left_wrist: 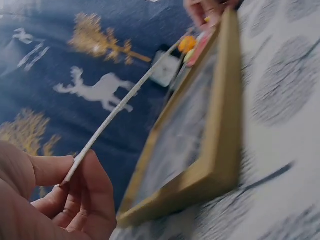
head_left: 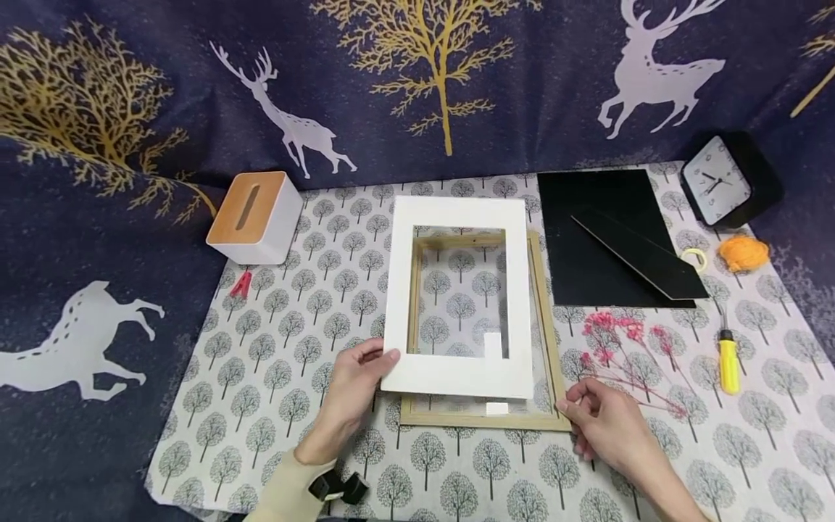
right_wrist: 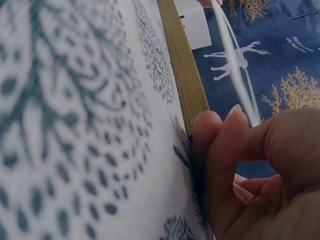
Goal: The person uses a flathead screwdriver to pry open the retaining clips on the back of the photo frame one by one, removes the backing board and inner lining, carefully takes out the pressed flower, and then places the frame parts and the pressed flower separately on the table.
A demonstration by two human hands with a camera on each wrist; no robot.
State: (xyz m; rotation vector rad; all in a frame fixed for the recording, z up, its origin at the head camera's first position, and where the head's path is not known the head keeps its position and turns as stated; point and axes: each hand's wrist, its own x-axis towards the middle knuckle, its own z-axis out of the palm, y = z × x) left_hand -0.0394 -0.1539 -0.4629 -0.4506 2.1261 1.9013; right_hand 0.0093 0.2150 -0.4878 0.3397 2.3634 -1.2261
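Note:
My left hand [head_left: 354, 384] pinches a white mat board [head_left: 457, 375] with a rectangular window by its lower left corner. The board is raised over a light wooden picture frame [head_left: 443, 420] and covers much of it. In the left wrist view the board shows edge-on as a thin line, apart from the frame. A clear, shiny pane [head_left: 459, 308] sits inside the frame, and the patterned cloth shows through. At the frame's lower right corner, my right hand [head_left: 607, 420] grips the wood between thumb and curled fingers [right_wrist: 220, 135].
Black boards [head_left: 567, 275] lie at the back right. Near them are pink dried flowers [head_left: 607, 337], a yellow-handled tool [head_left: 728, 366], a tape roll [head_left: 694, 259], an orange bundle [head_left: 744, 253] and a clock [head_left: 716, 180]. A tissue box [head_left: 257, 217] and red clip [head_left: 241, 285] stand left.

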